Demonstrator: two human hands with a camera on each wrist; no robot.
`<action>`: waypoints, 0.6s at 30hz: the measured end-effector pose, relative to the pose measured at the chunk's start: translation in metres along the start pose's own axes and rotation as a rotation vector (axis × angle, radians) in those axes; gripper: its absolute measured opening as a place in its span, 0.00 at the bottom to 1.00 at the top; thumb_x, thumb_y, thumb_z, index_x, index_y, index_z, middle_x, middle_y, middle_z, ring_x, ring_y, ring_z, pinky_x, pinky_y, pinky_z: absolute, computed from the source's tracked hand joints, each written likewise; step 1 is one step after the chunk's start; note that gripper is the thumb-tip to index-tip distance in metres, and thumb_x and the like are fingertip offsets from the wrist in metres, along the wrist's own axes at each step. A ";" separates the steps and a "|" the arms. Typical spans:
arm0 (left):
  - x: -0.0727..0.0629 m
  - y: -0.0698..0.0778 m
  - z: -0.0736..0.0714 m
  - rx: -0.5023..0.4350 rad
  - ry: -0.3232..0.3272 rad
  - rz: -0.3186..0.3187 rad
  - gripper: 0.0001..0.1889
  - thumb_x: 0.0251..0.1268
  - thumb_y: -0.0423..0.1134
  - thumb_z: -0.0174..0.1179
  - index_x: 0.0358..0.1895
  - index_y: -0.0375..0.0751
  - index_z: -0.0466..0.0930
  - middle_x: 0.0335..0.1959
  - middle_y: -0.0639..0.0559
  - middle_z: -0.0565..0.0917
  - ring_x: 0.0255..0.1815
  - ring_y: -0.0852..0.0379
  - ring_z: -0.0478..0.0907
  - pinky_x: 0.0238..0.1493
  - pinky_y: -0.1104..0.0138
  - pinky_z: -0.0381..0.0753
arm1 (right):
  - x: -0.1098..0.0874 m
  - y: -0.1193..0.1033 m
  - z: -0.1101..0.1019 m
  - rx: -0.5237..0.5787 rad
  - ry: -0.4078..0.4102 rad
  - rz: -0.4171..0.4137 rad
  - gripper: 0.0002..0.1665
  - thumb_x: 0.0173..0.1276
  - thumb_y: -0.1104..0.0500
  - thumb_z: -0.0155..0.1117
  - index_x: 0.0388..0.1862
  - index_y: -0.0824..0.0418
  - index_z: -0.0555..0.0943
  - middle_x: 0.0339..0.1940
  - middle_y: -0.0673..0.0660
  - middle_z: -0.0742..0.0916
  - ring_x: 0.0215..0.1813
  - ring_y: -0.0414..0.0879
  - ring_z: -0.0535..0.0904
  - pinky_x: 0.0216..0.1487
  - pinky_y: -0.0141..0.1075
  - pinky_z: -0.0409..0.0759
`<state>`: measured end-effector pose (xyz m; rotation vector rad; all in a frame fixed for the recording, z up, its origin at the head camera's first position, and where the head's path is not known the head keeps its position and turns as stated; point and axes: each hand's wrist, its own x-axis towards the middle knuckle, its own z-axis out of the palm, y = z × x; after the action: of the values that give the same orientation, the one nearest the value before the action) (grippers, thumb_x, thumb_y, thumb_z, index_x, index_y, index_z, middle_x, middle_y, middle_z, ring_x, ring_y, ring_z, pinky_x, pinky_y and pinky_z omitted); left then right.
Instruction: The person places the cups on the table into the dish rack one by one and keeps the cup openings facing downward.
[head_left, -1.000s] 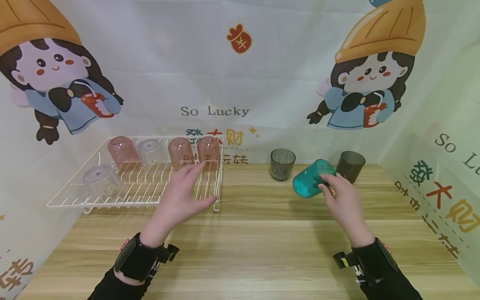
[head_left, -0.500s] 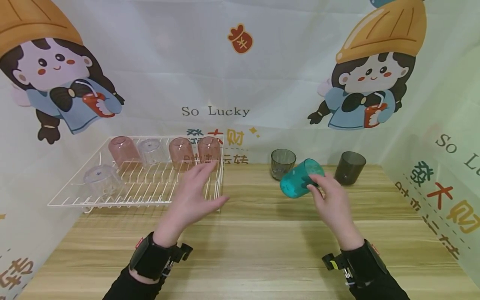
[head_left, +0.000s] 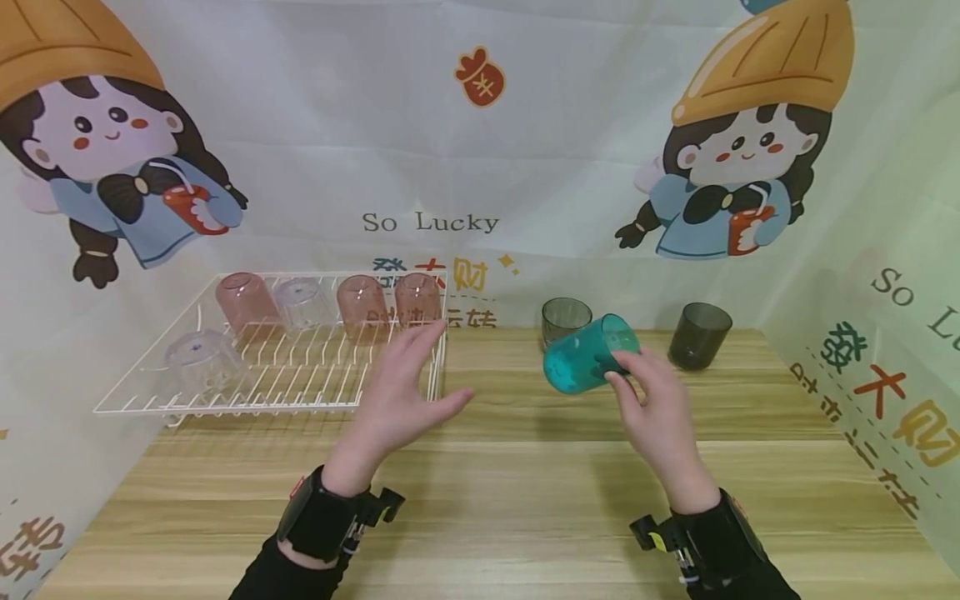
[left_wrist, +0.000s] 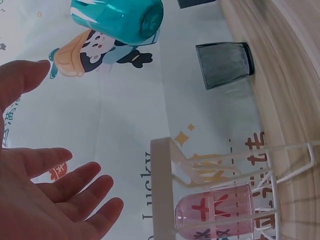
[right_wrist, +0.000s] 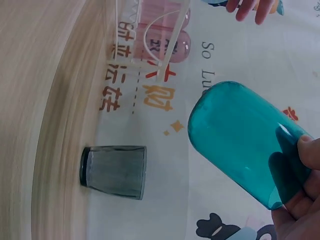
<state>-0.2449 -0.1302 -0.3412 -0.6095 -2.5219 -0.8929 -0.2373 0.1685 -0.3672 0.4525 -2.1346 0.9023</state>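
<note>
A teal see-through glass (head_left: 581, 360) is held tilted above the table, its base toward the left and its mouth toward my right hand (head_left: 660, 408). My right thumb and fingers pinch it near the rim, and the right wrist view shows the fingers through the teal wall (right_wrist: 240, 142). My left hand (head_left: 397, 392) hovers with spread fingers in front of the right end of the white wire rack (head_left: 300, 408), holding nothing. In the left wrist view the teal glass (left_wrist: 120, 17) is apart from the left fingers (left_wrist: 80, 180).
Upside down on the rack stand pink glasses (head_left: 362, 304) and clear glasses (head_left: 206, 362). Behind the teal glass, a grey ribbed glass (head_left: 558, 315) stands upright on the wooden table (head_left: 510, 492). A darker grey glass (head_left: 700, 337) stands farther right, near the printed backdrop (head_left: 570, 125).
My right hand has carried the teal glass leftward, away from the dark grey glass and partly in front of the ribbed one. My left hand has moved right, toward the teal glass.
</note>
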 end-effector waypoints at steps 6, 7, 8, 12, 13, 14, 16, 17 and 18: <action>0.001 0.003 0.005 -0.033 0.006 0.004 0.48 0.46 0.50 0.72 0.72 0.43 0.58 0.68 0.42 0.67 0.68 0.44 0.64 0.69 0.47 0.66 | -0.001 -0.009 0.000 0.049 0.032 0.000 0.13 0.56 0.73 0.66 0.41 0.73 0.82 0.41 0.71 0.86 0.55 0.69 0.77 0.60 0.63 0.72; 0.001 0.003 0.006 -0.042 0.006 0.008 0.48 0.46 0.50 0.72 0.72 0.43 0.58 0.68 0.42 0.67 0.68 0.44 0.64 0.69 0.47 0.66 | -0.001 -0.010 0.000 0.056 0.035 0.002 0.13 0.56 0.74 0.66 0.41 0.73 0.82 0.40 0.71 0.86 0.55 0.69 0.77 0.60 0.62 0.72; 0.001 0.004 0.006 -0.048 0.005 0.012 0.48 0.46 0.50 0.72 0.72 0.44 0.58 0.67 0.42 0.67 0.68 0.44 0.64 0.69 0.48 0.66 | -0.001 -0.012 0.000 0.063 0.039 0.005 0.13 0.55 0.74 0.66 0.41 0.73 0.82 0.40 0.71 0.86 0.55 0.69 0.77 0.60 0.62 0.72; 0.001 0.006 0.009 -0.063 0.011 0.025 0.48 0.46 0.50 0.72 0.72 0.45 0.58 0.67 0.42 0.67 0.67 0.44 0.64 0.69 0.47 0.66 | -0.001 -0.016 0.001 0.087 0.044 0.023 0.13 0.55 0.74 0.66 0.42 0.73 0.81 0.42 0.70 0.85 0.57 0.69 0.76 0.60 0.62 0.72; 0.001 0.007 0.010 -0.063 0.016 0.027 0.48 0.46 0.51 0.72 0.72 0.45 0.58 0.67 0.42 0.68 0.67 0.44 0.64 0.68 0.47 0.66 | -0.001 -0.016 0.001 0.094 0.046 0.028 0.14 0.55 0.74 0.66 0.42 0.73 0.81 0.43 0.71 0.85 0.57 0.68 0.76 0.60 0.61 0.72; 0.001 0.007 0.011 -0.068 0.021 0.029 0.48 0.46 0.51 0.72 0.72 0.45 0.58 0.67 0.42 0.68 0.67 0.44 0.64 0.68 0.47 0.66 | -0.001 -0.017 0.001 0.101 0.048 0.034 0.14 0.55 0.74 0.66 0.42 0.73 0.81 0.43 0.70 0.85 0.58 0.68 0.76 0.60 0.61 0.72; 0.001 0.008 0.013 -0.076 0.033 0.034 0.48 0.46 0.51 0.72 0.72 0.45 0.59 0.67 0.43 0.68 0.67 0.45 0.65 0.68 0.46 0.66 | -0.001 -0.020 0.001 0.114 0.050 0.046 0.14 0.56 0.74 0.65 0.43 0.73 0.81 0.44 0.70 0.85 0.59 0.67 0.76 0.60 0.60 0.72; 0.001 0.008 0.014 -0.082 0.038 0.036 0.48 0.46 0.51 0.72 0.72 0.45 0.59 0.67 0.43 0.69 0.67 0.46 0.65 0.68 0.47 0.66 | -0.002 -0.021 0.002 0.125 0.052 0.052 0.14 0.56 0.74 0.65 0.43 0.73 0.82 0.45 0.70 0.85 0.59 0.66 0.76 0.61 0.59 0.72; 0.001 0.009 0.015 -0.091 0.041 0.039 0.47 0.46 0.51 0.72 0.72 0.45 0.59 0.67 0.44 0.68 0.67 0.46 0.65 0.68 0.47 0.66 | -0.002 -0.022 0.002 0.136 0.051 0.059 0.13 0.57 0.74 0.65 0.43 0.73 0.82 0.45 0.69 0.85 0.60 0.66 0.76 0.61 0.57 0.72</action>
<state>-0.2446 -0.1137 -0.3474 -0.6597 -2.4356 -1.0007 -0.2250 0.1524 -0.3595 0.4324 -2.0575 1.0858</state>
